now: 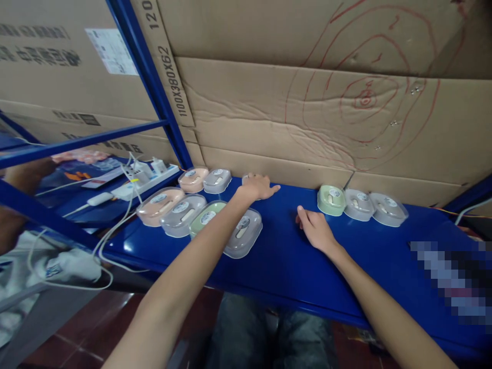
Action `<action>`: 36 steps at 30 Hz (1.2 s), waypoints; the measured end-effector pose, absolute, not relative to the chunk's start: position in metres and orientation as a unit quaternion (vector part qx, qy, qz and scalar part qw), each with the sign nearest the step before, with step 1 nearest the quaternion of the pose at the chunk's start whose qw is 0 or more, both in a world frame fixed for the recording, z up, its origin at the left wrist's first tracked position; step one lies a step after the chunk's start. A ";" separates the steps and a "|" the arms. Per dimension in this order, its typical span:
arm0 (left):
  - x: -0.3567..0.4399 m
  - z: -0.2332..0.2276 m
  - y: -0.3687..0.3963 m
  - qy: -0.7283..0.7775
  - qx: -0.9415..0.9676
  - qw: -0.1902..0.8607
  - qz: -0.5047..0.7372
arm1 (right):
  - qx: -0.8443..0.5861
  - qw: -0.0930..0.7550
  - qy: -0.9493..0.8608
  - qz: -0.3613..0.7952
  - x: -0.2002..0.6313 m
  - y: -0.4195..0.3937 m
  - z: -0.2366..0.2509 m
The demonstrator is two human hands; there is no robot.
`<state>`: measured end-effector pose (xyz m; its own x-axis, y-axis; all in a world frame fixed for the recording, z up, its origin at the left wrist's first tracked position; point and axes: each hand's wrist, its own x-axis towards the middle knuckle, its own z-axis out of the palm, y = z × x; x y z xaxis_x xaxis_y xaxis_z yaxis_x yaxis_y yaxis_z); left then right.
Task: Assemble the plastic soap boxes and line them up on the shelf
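Observation:
My left hand (258, 185) reaches to the back of the blue shelf, its fingers curved over a small lidded plastic box (246, 178) that they mostly hide. Left of it stand a peach box (192, 180) and a grey box (217, 181). Nearer me, a row of larger boxes has peach (159, 206), grey (183, 215), green (205, 218) and grey (244, 233) ones; my left forearm crosses it. My right hand (317, 228) hovers low over the shelf, holding nothing visible, thumb apart and fingers partly hidden. Near it are a green box (331, 200) and two grey boxes (359, 204).
Cardboard (249, 113) with red hand-drawn rings walls the back. A blue metal post (149, 77) rises at left. Beyond it lie a white power strip (146, 182) and loose cables (102, 251). Another person's arm (23, 189) shows at far left. A pixelated patch covers the right end.

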<state>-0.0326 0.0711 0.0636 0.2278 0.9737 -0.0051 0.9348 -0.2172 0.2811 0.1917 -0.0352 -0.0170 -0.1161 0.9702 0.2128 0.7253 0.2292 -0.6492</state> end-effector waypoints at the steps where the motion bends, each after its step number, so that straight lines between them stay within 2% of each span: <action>1: -0.031 0.065 0.072 0.616 0.775 0.117 0.086 | -0.591 0.313 -0.718 0.192 0.194 -0.034 -0.017; 15: 0.045 0.077 0.023 0.478 0.835 0.229 0.148 | -0.615 0.388 -0.678 0.107 0.210 -0.020 -0.023; 20: 0.056 0.064 0.017 0.456 0.801 0.204 0.330 | -0.591 0.409 -0.695 0.022 0.206 -0.021 -0.031; 26: 0.063 0.027 0.023 0.504 0.694 0.170 0.486 | -0.538 0.329 -0.775 0.024 0.202 -0.022 -0.037; 31: 0.062 0.009 0.027 0.525 0.558 0.271 0.582 | -0.568 0.355 -0.742 0.033 0.206 -0.018 -0.040; 36: 0.060 0.002 0.033 0.516 0.424 0.398 0.629 | -0.582 0.450 -0.675 0.068 0.207 -0.015 -0.038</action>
<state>0.0596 0.0333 0.0024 -0.3241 0.9380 0.1231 -0.0634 -0.1514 0.9864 0.2066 -0.0150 -0.0383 0.0807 0.8460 0.5271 0.7230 0.3143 -0.6152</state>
